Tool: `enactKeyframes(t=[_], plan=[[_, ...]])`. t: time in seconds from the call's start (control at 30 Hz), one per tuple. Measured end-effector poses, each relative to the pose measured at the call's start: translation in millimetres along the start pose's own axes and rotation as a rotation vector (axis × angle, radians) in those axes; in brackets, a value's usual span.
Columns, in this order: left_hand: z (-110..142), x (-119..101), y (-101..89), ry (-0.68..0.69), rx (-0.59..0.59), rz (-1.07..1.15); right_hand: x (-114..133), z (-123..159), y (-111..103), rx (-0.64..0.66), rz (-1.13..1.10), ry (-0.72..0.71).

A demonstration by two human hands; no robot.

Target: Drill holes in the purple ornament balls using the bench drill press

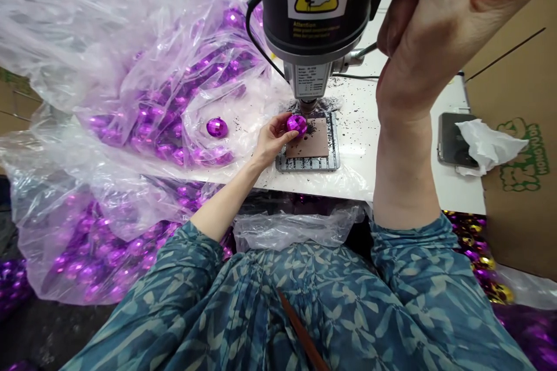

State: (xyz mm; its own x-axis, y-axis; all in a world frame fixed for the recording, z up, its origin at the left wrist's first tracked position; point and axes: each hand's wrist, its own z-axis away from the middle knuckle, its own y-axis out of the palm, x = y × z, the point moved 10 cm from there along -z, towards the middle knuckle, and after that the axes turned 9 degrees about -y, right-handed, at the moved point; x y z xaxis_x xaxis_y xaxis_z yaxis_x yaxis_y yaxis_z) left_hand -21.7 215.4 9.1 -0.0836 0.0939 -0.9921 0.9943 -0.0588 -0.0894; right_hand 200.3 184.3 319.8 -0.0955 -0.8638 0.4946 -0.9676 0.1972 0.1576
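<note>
Between the thumb and fingers of my left hand (276, 134) is a shiny purple faceted disco-ball ornament (297, 125). It is held just under the chuck (308, 105) of a bench drill press (317, 29), over a brown wooden block (319, 142) on the metal base plate (307, 166). Whether the bit touches the ball is hidden. My right hand (435, 29), raised at the upper right, is closed around the press's feed lever (368, 50); the grip itself is mostly covered. Another purple ball (216, 127) lies to the left on clear plastic.
Large clear plastic bags (143, 104) of purple balls fill the left side and hang below the table edge. Dark shavings dot the white table (361, 151). At right are a phone (455, 139), a crumpled tissue (491, 142) and a cardboard box (517, 69). Gold and purple balls (476, 243) lie below.
</note>
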Motion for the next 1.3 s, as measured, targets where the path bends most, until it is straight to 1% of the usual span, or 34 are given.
enactKeyframes(t=[0.1,0.27,0.4,0.5,0.6,0.73,0.8,0.9,1.1,1.2,1.3], plan=[[-3,-2,7.6,0.025,0.035,-0.006,-1,1,0,0.0,0.003,-0.008],[-5,-3,15.6,0.018,0.06,-0.032,-1,2,0,0.022,0.084,-0.027],[0,-9,25.9,0.084,0.089,-0.119,-1,2,-1,0.02,0.089,-0.032],[5,-12,31.8,0.13,0.086,-0.167,-2,3,-2,0.011,0.036,-0.012],[9,-11,35.2,0.132,0.072,-0.222,0,5,-4,-0.01,-0.016,0.007],[12,-10,37.7,0.139,0.069,-0.236,0,8,-3,-0.001,0.013,0.015],[13,-10,38.5,0.144,0.075,-0.226,2,9,-4,-0.018,0.007,-0.018],[13,-8,38.5,0.13,0.075,-0.224,6,14,-10,-0.078,-0.012,-0.085],[13,-6,37.5,0.144,0.054,-0.23,12,43,-27,-0.146,0.006,-0.193],[13,-8,37.5,0.174,0.047,-0.244,9,56,-31,-0.166,0.003,-0.238],[13,-9,36.8,0.175,0.038,-0.257,3,62,-30,-0.173,-0.005,-0.279]])
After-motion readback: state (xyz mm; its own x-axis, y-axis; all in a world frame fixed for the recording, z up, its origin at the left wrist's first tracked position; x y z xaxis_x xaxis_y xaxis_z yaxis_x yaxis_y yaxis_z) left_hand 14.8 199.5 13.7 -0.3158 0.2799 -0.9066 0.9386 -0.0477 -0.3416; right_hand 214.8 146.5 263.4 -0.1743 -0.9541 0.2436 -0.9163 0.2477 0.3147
